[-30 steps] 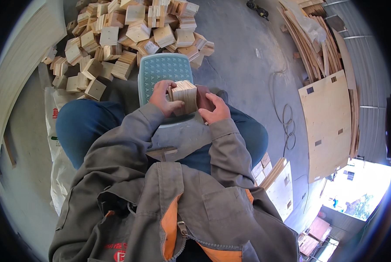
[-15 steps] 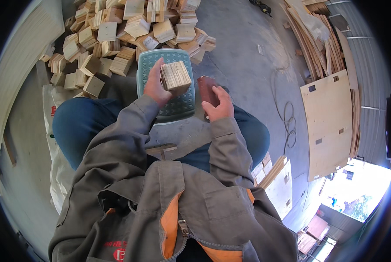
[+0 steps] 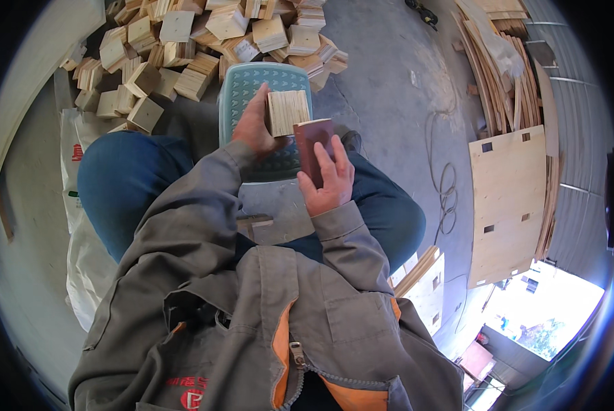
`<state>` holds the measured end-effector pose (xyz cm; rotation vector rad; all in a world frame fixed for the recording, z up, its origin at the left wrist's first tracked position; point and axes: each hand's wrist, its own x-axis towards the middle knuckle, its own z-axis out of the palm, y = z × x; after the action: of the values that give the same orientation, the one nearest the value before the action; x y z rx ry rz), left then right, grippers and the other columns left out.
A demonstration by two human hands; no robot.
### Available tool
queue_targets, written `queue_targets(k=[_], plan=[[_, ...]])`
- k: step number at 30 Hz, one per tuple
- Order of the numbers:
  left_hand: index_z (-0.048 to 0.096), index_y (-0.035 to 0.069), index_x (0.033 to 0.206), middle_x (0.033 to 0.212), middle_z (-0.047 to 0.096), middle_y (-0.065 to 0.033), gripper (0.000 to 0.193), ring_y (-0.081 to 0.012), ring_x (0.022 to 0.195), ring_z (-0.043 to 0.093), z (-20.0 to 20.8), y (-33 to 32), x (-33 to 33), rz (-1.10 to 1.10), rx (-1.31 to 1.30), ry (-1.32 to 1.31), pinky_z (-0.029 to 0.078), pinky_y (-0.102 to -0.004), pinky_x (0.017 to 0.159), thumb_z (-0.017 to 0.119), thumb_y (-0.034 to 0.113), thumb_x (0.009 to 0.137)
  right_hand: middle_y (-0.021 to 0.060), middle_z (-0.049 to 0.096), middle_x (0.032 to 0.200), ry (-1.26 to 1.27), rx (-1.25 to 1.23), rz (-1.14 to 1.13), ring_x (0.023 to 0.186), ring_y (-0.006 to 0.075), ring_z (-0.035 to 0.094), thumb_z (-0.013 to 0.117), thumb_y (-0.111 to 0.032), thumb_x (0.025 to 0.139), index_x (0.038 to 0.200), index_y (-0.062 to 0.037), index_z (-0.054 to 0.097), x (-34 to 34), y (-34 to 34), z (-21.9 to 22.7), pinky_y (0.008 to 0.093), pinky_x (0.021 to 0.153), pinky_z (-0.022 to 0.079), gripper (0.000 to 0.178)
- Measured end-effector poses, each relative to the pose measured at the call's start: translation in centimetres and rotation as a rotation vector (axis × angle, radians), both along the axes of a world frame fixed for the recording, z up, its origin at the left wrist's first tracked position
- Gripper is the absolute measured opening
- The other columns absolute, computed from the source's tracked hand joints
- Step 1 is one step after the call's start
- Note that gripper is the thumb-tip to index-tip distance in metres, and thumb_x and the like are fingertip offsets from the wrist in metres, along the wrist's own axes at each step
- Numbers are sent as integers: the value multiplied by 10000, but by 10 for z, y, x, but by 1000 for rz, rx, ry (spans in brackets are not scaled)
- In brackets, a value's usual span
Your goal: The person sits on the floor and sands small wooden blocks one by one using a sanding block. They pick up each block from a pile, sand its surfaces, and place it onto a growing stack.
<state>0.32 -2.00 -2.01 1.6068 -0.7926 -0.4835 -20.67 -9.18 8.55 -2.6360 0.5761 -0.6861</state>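
A plywood block (image 3: 287,113) with layered edges is gripped in my left hand (image 3: 255,127), above a blue-green plastic stool (image 3: 235,85) with a raised pattern on its top. My right hand (image 3: 327,179) is closed on a flat reddish-brown sanding block (image 3: 312,152), fingers on one face and thumb at the near edge. The upper end of the sanding block sits at the plywood block's lower right corner. Whether the two touch is hard to make out.
A heap of plywood blocks (image 3: 177,27) lies beyond the stool. White sacking (image 3: 88,226) is by my left knee. To the right, a cable (image 3: 447,188) coils on the floor, and a plywood panel with square holes (image 3: 505,205) leans near stacked boards (image 3: 492,75).
My right hand has brought the sanding block left, up to the plywood block. My left hand has turned the plywood block a little and moved it slightly right.
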Motion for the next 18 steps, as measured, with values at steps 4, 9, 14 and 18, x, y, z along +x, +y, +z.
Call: queue_targets(k=[4, 9, 14, 18], plan=[[355, 28, 1583, 1446, 551, -227, 1119, -390, 1361, 545, 9, 0, 2, 50, 68, -146, 428, -415, 1183, 954, 202, 655, 159, 460, 1620, 69, -96, -18, 1294, 373, 521, 842, -191, 785, 1430, -193, 667, 10, 10, -6, 498, 1095, 429, 669], [417, 57, 1519, 1429, 545, -229, 1027, -409, 1364, 526, 7, 0, 4, 55, 39, -164, 443, -448, 1171, 942, 198, 647, 111, 498, 1614, 168, -170, -114, 1326, 359, 505, 798, -195, 821, 1436, -184, 673, 60, -9, -5, 505, 1134, 404, 628], [411, 76, 1518, 1447, 530, -213, 1049, -407, 1372, 515, 9, -1, 4, 31, 82, -126, 447, -450, 1166, 947, 179, 622, 46, 511, 1619, 305, -87, -249, 1367, 367, 489, 724, -272, 888, 1466, -218, 653, 122, -48, 8, 508, 1187, 362, 584], [426, 86, 1506, 1427, 546, -207, 1025, -406, 1359, 526, 11, -4, 4, 15, 63, -76, 452, -451, 1161, 940, 174, 624, 25, 472, 1647, 318, -102, -244, 1336, 374, 489, 724, -304, 900, 1486, -241, 632, 119, -55, 0, 533, 1173, 367, 596]])
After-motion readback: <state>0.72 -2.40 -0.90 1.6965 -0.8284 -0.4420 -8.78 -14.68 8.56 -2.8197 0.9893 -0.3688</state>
